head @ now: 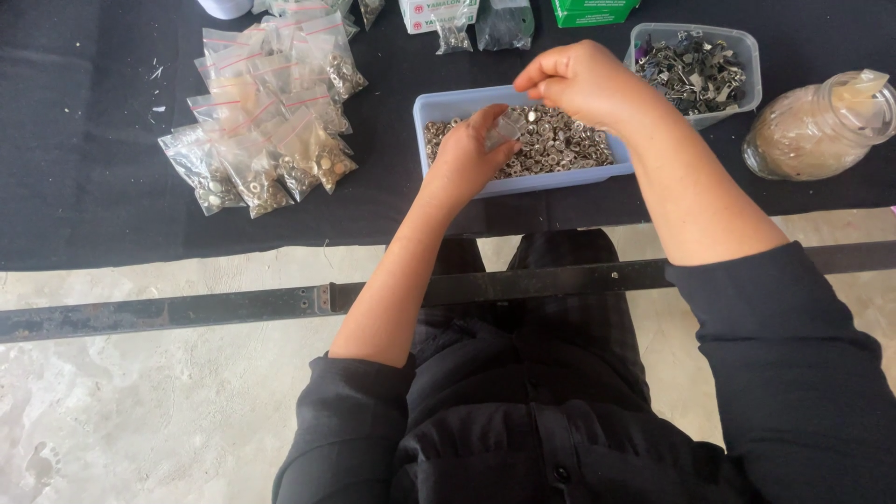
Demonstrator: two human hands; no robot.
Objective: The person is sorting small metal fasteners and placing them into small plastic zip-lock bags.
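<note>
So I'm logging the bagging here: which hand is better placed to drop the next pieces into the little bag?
Right hand: pinched just above the small clear bag, which the left hand holds over the blue tray.

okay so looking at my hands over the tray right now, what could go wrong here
The left hand holds a small clear bag above the tray while the right hand pinches above it; small metal parts could miss the bag. The tray sits at the table edge, so a nudge might tip it off.
</note>
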